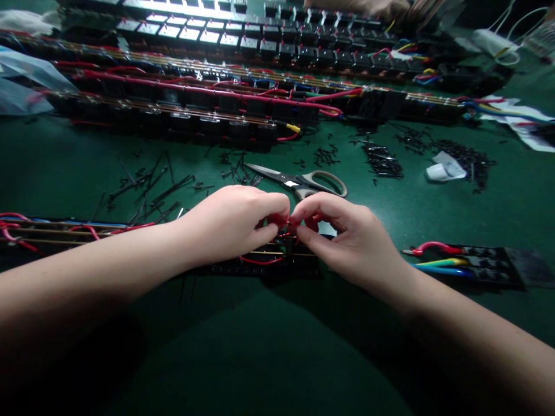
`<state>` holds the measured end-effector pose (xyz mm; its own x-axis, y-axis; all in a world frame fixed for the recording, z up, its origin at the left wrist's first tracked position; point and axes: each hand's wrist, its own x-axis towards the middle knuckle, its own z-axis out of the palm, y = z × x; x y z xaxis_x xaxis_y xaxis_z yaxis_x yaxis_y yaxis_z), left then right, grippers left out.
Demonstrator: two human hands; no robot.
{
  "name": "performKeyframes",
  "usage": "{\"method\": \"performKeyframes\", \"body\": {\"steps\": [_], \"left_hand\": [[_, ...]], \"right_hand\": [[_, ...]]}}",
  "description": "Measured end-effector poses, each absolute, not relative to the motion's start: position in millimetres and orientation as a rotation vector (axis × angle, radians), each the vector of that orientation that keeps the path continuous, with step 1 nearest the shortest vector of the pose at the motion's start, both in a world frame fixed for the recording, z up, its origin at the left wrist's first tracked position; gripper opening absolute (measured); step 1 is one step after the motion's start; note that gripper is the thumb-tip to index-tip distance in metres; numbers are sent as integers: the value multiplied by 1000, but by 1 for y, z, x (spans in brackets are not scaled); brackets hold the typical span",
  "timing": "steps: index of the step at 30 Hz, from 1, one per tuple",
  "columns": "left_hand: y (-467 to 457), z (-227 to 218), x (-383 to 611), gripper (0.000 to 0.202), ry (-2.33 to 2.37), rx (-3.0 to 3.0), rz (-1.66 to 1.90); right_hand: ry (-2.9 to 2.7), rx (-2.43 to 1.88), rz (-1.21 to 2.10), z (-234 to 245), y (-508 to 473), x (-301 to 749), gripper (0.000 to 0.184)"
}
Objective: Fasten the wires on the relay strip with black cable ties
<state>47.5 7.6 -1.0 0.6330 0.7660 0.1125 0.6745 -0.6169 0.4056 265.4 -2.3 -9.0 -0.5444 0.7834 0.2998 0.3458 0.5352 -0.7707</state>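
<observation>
Wired black strip on the green desk, under my hands. Left hand and right hand both pinching at a thin red wire just above it, tips nearly touching. Scissors just beyond, black cable ties left, short black bits right. More wired strips farther back.

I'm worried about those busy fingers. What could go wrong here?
The pointed scissors lie just beyond the left hand and right hand, so knuckles might bump them. A thin red wire bows out near the left hand and could snag. Loose black ties beyond the left forearm might get swept.
</observation>
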Motion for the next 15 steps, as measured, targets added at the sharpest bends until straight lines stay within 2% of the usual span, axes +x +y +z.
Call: {"method": "performKeyframes", "body": {"steps": [15], "left_hand": [[6,-2,47,18,1129,2547,404]], "right_hand": [[-2150,-933,867,-6,-2,265,17]]}}
